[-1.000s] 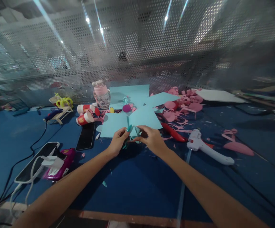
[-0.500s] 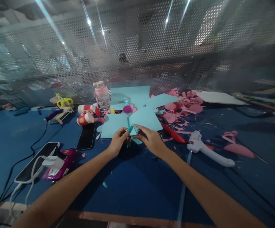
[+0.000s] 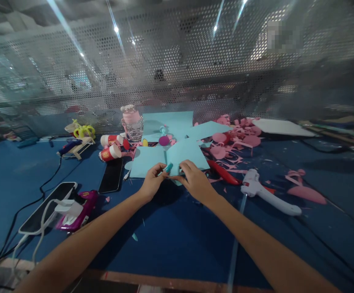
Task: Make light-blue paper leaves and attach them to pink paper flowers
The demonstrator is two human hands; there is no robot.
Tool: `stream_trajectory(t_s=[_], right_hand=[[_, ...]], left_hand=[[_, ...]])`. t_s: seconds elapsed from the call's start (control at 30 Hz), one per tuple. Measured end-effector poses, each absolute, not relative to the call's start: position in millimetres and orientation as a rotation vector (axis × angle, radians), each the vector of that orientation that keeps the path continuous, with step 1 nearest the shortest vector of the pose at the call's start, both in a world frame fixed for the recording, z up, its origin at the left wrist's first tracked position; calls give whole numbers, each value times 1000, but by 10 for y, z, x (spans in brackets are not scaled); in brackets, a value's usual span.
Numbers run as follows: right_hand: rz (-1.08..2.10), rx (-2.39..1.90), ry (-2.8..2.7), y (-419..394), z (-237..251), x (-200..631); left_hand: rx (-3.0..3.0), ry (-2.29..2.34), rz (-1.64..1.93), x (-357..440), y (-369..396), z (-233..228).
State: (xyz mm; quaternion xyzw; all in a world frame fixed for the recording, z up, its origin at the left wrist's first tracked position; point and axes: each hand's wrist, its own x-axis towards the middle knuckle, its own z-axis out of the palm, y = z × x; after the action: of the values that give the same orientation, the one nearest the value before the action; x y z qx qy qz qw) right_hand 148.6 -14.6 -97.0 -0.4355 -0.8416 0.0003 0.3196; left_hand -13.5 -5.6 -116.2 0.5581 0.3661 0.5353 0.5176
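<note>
My left hand and my right hand meet over the middle of the blue table. Between them is a small piece of light-blue paper, pinched from both sides and partly covered by the fingers. At the left fingertips shows a small teal bit; whether it is paper or a nail I cannot tell. Just beyond the hands lie larger light-blue paper sheets, overlapping one another. A white hot glue gun rests to the right of my right hand, with a clear glue stick extending toward the table's front edge.
Pink paper scraps and a red tool handle lie at right. Left are a black phone, paper cups, a white-edged phone and a purple device with cables. A bottle stands before the perforated metal screen.
The small paper between my hands has turned and is less visible as a folded shape. My right fingers have curled in and shifted slightly right. The surrounding items stay put.
</note>
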Motion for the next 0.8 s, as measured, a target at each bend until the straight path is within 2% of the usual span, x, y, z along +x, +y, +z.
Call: stream_trajectory(t_s=[0.1,0.2,0.53,0.8], right_hand=[[-130,-1114,-2299,-119,-972,1499],[-83,-1095,-2321,-107,-969,1508],[649,-974,-2297,-173,-890,1466],[882,-1143,-1826,-227,-970,1337]], left_hand=[[1431,890,1257,-155,-56,-1130],[1468,861,1198,-202,-36,-1084],[1549,844,1107,-313,15,-994],[1356,919,1384,-159,-98,-1098]])
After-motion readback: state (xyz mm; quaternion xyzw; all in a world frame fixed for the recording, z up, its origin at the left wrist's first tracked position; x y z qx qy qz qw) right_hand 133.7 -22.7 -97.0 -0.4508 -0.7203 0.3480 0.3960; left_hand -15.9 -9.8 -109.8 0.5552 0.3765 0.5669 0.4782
